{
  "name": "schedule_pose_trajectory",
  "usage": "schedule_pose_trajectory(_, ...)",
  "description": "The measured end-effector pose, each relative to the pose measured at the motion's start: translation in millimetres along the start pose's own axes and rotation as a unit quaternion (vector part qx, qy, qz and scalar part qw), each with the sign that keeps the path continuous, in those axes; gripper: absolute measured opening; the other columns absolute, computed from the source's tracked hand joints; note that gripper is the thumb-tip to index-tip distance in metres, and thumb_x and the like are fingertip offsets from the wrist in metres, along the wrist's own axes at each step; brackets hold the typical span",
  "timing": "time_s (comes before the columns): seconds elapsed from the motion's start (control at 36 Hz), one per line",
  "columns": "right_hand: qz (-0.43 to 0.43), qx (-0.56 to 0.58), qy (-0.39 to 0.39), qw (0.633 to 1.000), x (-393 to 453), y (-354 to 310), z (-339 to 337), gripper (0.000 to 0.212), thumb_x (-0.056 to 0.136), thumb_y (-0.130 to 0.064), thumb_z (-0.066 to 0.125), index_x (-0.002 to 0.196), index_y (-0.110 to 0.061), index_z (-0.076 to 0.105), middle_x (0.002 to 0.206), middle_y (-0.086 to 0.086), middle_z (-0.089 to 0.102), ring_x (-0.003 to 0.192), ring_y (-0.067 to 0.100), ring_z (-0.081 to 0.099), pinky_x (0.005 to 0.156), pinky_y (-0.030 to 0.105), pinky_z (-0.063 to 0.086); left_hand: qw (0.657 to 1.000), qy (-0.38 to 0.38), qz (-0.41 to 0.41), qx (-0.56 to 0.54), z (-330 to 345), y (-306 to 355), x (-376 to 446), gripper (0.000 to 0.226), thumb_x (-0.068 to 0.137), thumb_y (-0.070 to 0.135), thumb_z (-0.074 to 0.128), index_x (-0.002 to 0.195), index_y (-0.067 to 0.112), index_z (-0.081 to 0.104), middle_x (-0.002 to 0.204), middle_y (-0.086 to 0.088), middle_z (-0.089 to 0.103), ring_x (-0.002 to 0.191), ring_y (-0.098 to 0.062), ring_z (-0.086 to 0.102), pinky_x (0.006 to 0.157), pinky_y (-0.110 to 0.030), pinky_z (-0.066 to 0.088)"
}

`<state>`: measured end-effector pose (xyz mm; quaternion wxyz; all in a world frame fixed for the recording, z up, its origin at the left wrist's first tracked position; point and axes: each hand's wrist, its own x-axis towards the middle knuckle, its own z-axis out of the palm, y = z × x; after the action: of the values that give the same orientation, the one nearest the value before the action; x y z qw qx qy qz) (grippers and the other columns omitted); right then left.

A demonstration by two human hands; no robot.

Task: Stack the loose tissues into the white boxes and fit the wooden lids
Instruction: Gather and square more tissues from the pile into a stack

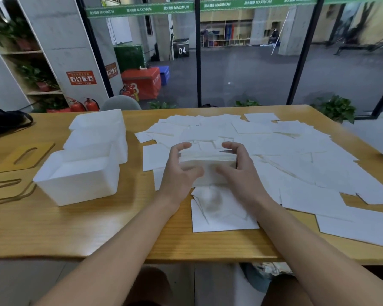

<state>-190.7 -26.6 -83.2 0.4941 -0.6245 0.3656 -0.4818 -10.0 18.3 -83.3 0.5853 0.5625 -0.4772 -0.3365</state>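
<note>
both hands, left hand [179,171] and right hand [238,167], curl round a tissue stack [208,165], gripping its ends.

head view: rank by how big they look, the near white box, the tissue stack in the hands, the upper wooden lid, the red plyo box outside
1. near white box
2. tissue stack, gripped by left hand and right hand
3. upper wooden lid; close to the stack, so uncertain
4. red plyo box; looks smallest only because it is far away

both hands [179,173] [241,171] grip a tissue stack [208,165] beside 1 open white box [80,180].
</note>
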Motion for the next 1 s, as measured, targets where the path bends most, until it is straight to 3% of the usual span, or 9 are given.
schedule_pose_trajectory(0.06,0.009,-0.007,0.024,1.0,-0.7,-2.0,3.4,0.047,0.095,-0.038,0.077,0.136,-0.041,0.055,0.12,-0.01,0.065,0.094,-0.008,0.066,0.074,0.009,0.052,1.0,0.004,0.001,0.013,1.6,-2.0,-3.3,0.064,0.077,0.024,0.078,0.127,0.058,0.056,0.13,0.007,0.063,0.091,0.004,0.067,0.075,-0.024,0.058)
schedule_pose_trajectory(0.17,0.023,-0.044,0.107,0.993,1.4,-3.4,14.3,0.043,0.099,-0.063,0.069,0.132,-0.038,0.056,0.106,-0.013,0.058,0.08,-0.018,0.057,0.063,0.001,0.042,1.0,0.022,-0.006,0.0,0.5,-4.7,-3.7,0.066,0.084,0.012,0.076,0.127,0.056,0.053,0.121,0.005,0.061,0.065,0.007,0.065,0.057,-0.013,0.052)
schedule_pose_trajectory(0.31,0.028,-0.019,0.129,0.991,4.7,-6.2,31.2,0.03,0.104,-0.057,0.061,0.126,-0.036,0.061,0.119,-0.019,0.065,0.089,-0.016,0.059,0.071,0.017,0.048,0.999,0.029,0.004,0.012,-2.4,0.5,-6.9,0.062,0.087,0.005,0.071,0.127,0.049,0.054,0.086,0.017,0.071,0.056,-0.006,0.056,0.052,-0.023,0.052)
schedule_pose_trajectory(0.39,0.025,-0.026,0.116,0.993,3.7,-9.8,36.9,0.024,0.105,-0.055,0.06,0.123,-0.04,0.061,0.123,-0.023,0.064,0.095,-0.012,0.06,0.079,0.025,0.047,0.998,0.054,0.016,0.023,-11.5,4.1,-13.9,0.06,0.089,0.005,0.071,0.129,0.048,0.055,0.082,0.022,0.067,0.061,-0.005,0.057,0.057,-0.025,0.054)
schedule_pose_trajectory(0.47,0.034,-0.017,0.103,0.994,-0.8,-13.5,43.9,0.019,0.104,-0.056,0.058,0.121,-0.047,0.06,0.124,-0.024,0.064,0.101,-0.009,0.06,0.083,0.027,0.049,0.997,0.063,0.039,0.032,-23.3,8.2,-23.6,0.062,0.09,0.01,0.074,0.133,0.05,0.054,0.103,0.003,0.058,0.066,-0.001,0.055,0.061,-0.019,0.054)
schedule_pose_trajectory(0.61,0.028,-0.028,0.088,0.995,-15.8,-8.3,50.3,0.018,0.105,-0.05,0.059,0.123,-0.047,0.059,0.106,-0.014,0.066,0.086,-0.008,0.062,0.076,0.026,0.046,0.995,0.055,0.046,0.064,-44.9,4.5,-41.5,0.072,0.089,0.022,0.081,0.14,0.059,0.046,0.131,0.013,0.063,0.117,0.001,0.062,0.087,-0.014,0.052)
schedule_pose_trajectory(0.69,0.036,-0.04,0.086,0.995,-25.5,-1.8,54.7,0.017,0.107,-0.048,0.056,0.123,-0.046,0.059,0.101,0.004,0.062,0.074,-0.006,0.057,0.073,0.028,0.045,0.997,0.046,0.014,0.052,-50.0,-2.1,-51.5,0.078,0.087,0.023,0.083,0.142,0.06,0.044,0.139,0.012,0.057,0.123,0.011,0.054,0.09,-0.015,0.049)
schedule_pose_trajectory(0.81,0.023,-0.03,0.094,0.995,-30.5,-8.4,66.1,0.021,0.104,-0.052,0.054,0.123,-0.045,0.06,0.109,-0.017,0.065,0.094,-0.007,0.061,0.078,0.026,0.045,0.998,0.061,0.012,0.012,-46.0,-3.1,-57.6,0.077,0.084,0.017,0.081,0.144,0.052,0.048,0.124,0.027,0.06,0.106,0.032,0.05,0.078,0.004,0.044)
schedule_pose_trajectory(1.0,0.023,-0.022,0.116,0.993,-33.8,-12.4,65.7,0.023,0.104,-0.034,0.051,0.121,-0.043,0.062,0.104,-0.002,0.069,0.079,-0.005,0.06,0.074,0.029,0.043,0.997,0.079,-0.019,0.012,-48.1,0.2,-67.0,0.07,0.078,0.025,0.075,0.131,0.062,0.049,0.138,0.021,0.047,0.128,0.018,0.04,0.093,-0.022,0.042)
